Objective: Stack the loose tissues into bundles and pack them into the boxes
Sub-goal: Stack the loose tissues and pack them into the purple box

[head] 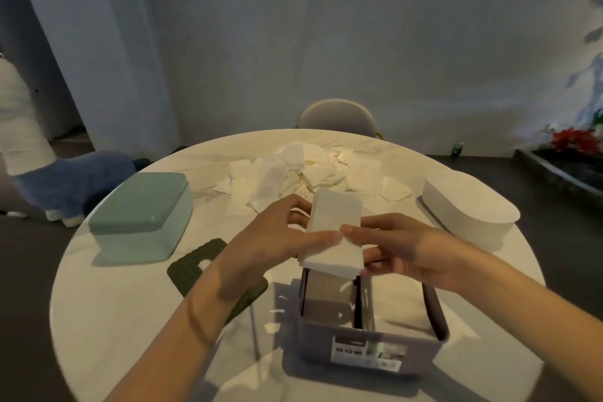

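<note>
A neat white bundle of tissues (336, 225) hangs just above the far end of an open grey box (368, 346) at the near side of the round table. My left hand (277, 238) grips the bundle's left edge, thumb on top. My right hand (401, 248) grips its right edge, thumb on top and fingers beneath. Inside the grey box, a divider and white tissue show. A heap of loose tissues (293, 173) lies on the far half of the table.
A closed mint-green box (143, 215) stands at the left, a white oval box (470, 209) at the right. A dark green lid (208, 274) lies flat under my left forearm. A chair back (336, 114) rises behind the white table (130, 320).
</note>
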A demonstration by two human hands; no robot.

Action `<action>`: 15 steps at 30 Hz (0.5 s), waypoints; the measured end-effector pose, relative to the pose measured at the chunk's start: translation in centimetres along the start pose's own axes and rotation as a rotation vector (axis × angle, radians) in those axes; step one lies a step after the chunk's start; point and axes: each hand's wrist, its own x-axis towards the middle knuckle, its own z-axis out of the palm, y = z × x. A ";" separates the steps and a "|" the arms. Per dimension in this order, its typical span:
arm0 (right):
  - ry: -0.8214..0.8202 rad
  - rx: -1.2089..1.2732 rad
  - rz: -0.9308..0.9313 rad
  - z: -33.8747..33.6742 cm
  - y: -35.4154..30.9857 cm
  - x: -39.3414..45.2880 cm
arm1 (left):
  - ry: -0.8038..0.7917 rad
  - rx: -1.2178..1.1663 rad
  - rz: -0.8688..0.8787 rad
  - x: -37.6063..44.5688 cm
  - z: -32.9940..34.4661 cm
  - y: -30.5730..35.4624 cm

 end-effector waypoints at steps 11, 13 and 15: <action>0.092 -0.409 0.178 2.2 1.7 -1.8 | 0.042 0.291 -0.019 -2.4 0.0 -3.2; 0.120 -0.489 0.209 2.5 2.0 -1.5 | 0.011 0.296 -0.026 -2.7 0.2 -3.3; 0.136 -0.599 0.217 3.1 2.2 -1.2 | 0.001 0.289 -0.024 -3.2 0.3 -3.3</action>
